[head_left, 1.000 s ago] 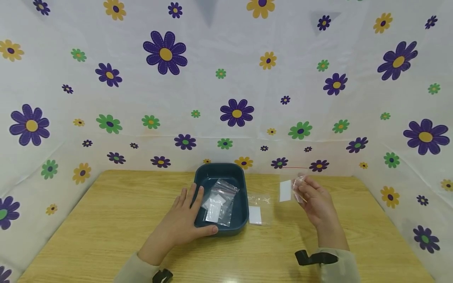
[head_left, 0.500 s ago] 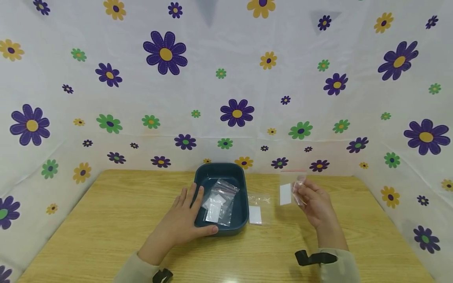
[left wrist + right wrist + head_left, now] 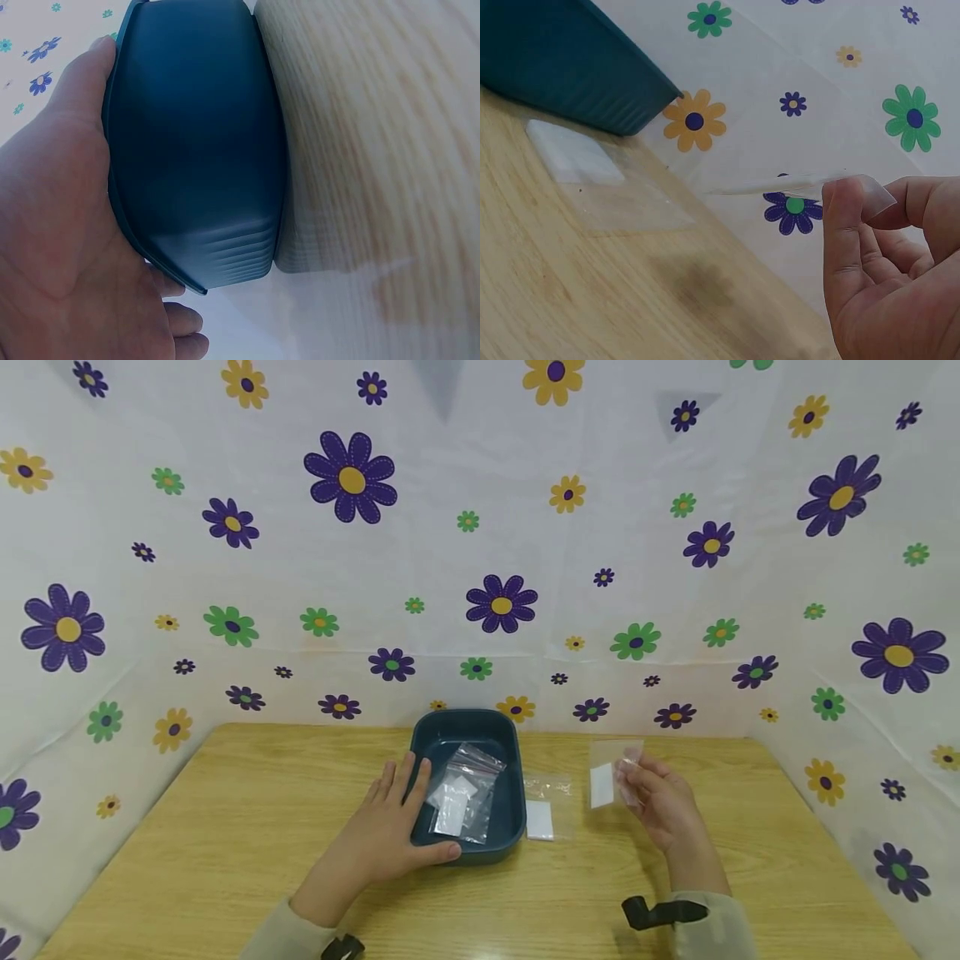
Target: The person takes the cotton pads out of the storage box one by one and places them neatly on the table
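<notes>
My left hand (image 3: pixel 386 831) lies with spread, straight fingers on the left and near rim of a dark teal plastic bin (image 3: pixel 517 810). In the left wrist view, the palm sits beside the bin's outer wall (image 3: pixel 195 135). Inside the bin, several clear zip bags (image 3: pixel 461 797) with white pieces overlap. My right hand (image 3: pixel 663 797) pinches the right edge of another clear zip bag (image 3: pixel 602 785), held above the table with a flat white piece inside. Seen edge-on in the right wrist view, that bag (image 3: pixel 772 184) runs left from the thumb and fingertips.
Just right of the bin, one more zip bag (image 3: pixel 540 818) with a white piece lies on the wooden table (image 3: pixel 262 793). A flower-patterned white cloth (image 3: pixel 420 552) rises behind the table and along both sides.
My right hand has tilted the held bag, so its red-lined top edge has come down and its face has turned. The left hand has stayed on the bin.
</notes>
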Action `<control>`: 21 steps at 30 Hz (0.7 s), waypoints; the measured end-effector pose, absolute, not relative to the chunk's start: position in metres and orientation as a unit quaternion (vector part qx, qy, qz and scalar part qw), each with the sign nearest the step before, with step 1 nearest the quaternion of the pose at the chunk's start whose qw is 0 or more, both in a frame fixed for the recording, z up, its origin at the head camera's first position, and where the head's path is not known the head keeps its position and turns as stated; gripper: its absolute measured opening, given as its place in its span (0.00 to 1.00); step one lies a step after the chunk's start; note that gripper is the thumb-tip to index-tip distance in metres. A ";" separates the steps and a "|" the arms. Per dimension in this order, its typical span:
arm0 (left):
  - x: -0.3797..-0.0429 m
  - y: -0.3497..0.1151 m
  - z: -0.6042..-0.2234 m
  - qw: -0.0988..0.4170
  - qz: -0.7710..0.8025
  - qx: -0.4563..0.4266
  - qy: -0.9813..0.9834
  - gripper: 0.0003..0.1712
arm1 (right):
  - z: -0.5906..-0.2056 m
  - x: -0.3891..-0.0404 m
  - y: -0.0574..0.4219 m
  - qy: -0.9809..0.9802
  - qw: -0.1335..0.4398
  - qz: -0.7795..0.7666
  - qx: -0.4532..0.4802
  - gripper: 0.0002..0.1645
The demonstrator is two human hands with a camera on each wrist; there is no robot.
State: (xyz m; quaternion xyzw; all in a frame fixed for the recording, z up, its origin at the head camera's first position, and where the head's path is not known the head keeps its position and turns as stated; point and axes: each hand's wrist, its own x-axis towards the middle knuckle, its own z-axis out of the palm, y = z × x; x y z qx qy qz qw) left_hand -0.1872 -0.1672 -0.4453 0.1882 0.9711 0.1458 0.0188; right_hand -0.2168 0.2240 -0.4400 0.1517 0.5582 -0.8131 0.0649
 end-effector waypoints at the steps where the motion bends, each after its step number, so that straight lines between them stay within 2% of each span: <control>1: -0.187 -0.167 -0.445 0.020 0.147 0.187 0.971 0.72 | -0.442 -0.217 0.224 0.560 0.063 -0.812 0.154 0.25; 5: -0.186 -0.168 -0.446 0.016 0.147 0.187 0.971 0.72 | -0.447 -0.219 0.223 0.563 0.064 -0.807 0.165 0.26; 10: -0.187 -0.168 -0.447 0.013 0.146 0.186 0.971 0.72 | -0.453 -0.220 0.223 0.569 0.076 -0.801 0.172 0.32; 21: -0.187 -0.168 -0.447 0.017 0.143 0.186 0.972 0.72 | -0.464 -0.222 0.225 0.605 0.074 -0.774 0.174 0.31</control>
